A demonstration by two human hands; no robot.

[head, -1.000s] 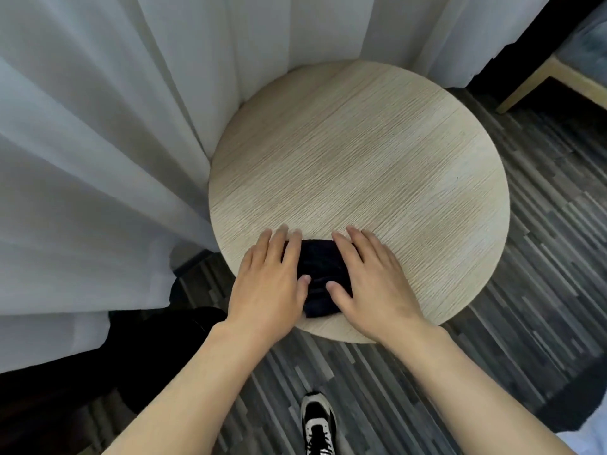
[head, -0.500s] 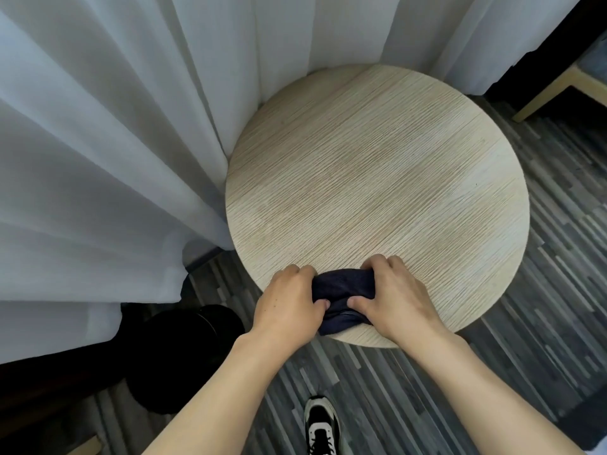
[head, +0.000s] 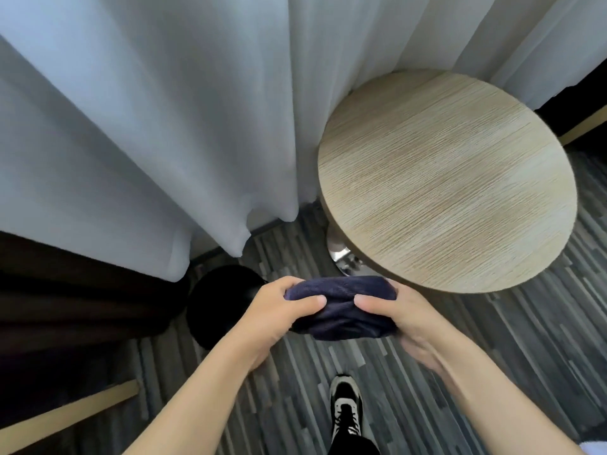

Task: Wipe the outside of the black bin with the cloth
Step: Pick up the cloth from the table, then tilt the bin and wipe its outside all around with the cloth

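The white curtain (head: pixel 147 126) is hanging beside the round table (head: pixel 443 178), now bare: the cloth (head: pixel 341 310) is coming off it, bunched between 2 closed hands, left hand (head: pixel 279 310) and right hand (head: pixel 410 316). The black bin (head: pixel 216 300) is sitting on the floor just left, so wiping is likely starting next.

- The round, pale wood-grain worktop (head: pixel 446 178) carries nothing on its surface.
- The floor (head: pixel 492 339), in grey striped planks, carries the black bin (head: pixel 216 303), the worktop's shiny base (head: pixel 340 254) and 1 black-and-white shoe (head: pixel 346 412).
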